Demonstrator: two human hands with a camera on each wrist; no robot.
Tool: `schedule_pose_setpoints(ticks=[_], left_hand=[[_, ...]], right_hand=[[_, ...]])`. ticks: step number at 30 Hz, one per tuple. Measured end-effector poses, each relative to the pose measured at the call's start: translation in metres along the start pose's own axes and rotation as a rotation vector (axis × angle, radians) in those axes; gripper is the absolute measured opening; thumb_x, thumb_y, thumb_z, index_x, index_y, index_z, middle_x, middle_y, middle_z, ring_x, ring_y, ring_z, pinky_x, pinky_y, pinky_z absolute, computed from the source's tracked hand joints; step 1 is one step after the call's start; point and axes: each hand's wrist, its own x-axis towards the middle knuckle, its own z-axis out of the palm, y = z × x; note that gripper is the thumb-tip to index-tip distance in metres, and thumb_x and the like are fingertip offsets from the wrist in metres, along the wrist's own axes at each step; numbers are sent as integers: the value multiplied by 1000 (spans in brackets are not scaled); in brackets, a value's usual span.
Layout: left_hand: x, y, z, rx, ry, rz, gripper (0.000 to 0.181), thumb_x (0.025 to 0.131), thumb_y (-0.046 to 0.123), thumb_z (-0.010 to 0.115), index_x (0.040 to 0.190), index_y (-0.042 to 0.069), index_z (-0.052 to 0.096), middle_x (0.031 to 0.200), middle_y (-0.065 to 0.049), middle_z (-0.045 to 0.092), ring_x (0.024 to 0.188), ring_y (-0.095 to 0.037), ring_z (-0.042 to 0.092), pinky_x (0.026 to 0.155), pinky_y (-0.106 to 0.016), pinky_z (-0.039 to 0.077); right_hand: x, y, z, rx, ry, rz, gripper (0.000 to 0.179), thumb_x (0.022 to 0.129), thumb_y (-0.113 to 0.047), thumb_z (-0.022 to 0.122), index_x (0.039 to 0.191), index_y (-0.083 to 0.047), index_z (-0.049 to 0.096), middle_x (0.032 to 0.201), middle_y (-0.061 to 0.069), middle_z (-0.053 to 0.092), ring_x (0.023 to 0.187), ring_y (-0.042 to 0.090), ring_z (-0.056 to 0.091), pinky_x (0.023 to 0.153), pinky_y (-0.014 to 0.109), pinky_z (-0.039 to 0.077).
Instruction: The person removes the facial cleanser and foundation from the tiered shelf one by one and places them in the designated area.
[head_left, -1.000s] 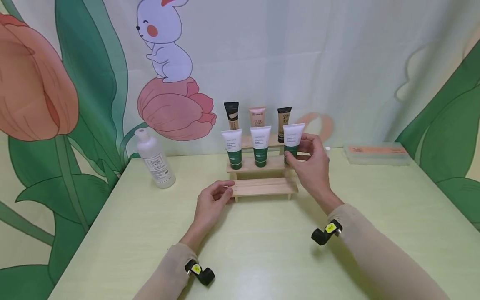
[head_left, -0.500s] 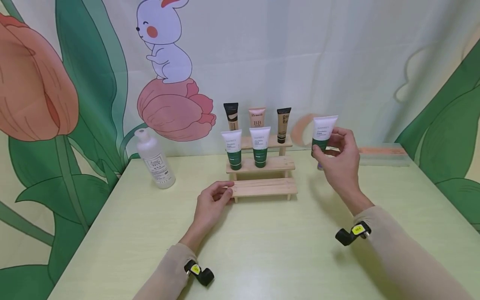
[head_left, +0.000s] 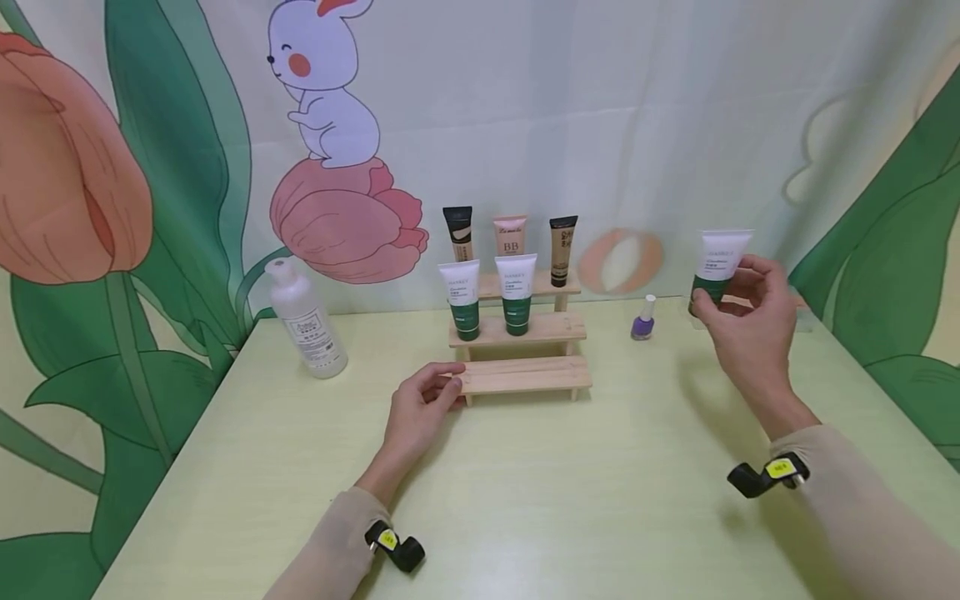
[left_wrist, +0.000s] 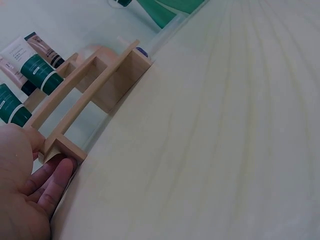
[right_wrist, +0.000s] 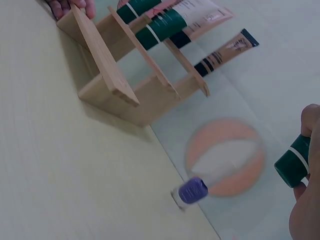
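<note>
Head view. At right of frame, the right hand grasps a green-and-white tube, thumb across the front of its green lower part; the tube is upright, crimped end up, well apart from the stand. The thumb covers part of the cap, and the fingers pass behind the tube. At lower centre, the left hand grips the left end of the lowest shelf; some fingertips are hidden there.

On the middle shelf, two matching tubes occupy the left and centre. On the top shelf, behind them, the black-topped tube and the pink tube have their lower parts hidden; the gold tube at right shows whole. A purple vial stands on the bench between stand and right hand. The case at right is mostly covered by that hand. A white bottle stands at left; its small print cannot be read.

Left wrist view: the left edge cuts off one matching tube, and the vial shows only as a sliver beyond the stand.

Right wrist view: the right edge crops the right hand and leaves chiefly the cap visible.
</note>
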Motion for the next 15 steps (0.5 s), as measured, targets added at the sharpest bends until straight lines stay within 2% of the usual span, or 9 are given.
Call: schedule_pose_setpoints(ticks=[7, 15], left_hand=[[0, 0, 0, 11, 5, -4, 21, 109, 11, 74, 128, 16, 81, 103, -10, 79, 92, -22, 78, 83, -25, 67], [-1, 2, 0, -2, 1, -6, 20, 109, 11, 73, 128, 15, 80, 102, -11, 79, 91, -23, 77, 82, -25, 67]], right_hand=[[3, 16, -28, -28, 44, 28, 62, 98, -8, 81, 154, -15, 56, 125, -18, 60, 110, 4, 65, 91, 14, 56], [2, 45, -61, -92, 24, 100, 62, 98, -7, 80, 154, -16, 55, 122, -20, 61, 109, 1, 63, 86, 5, 53]])
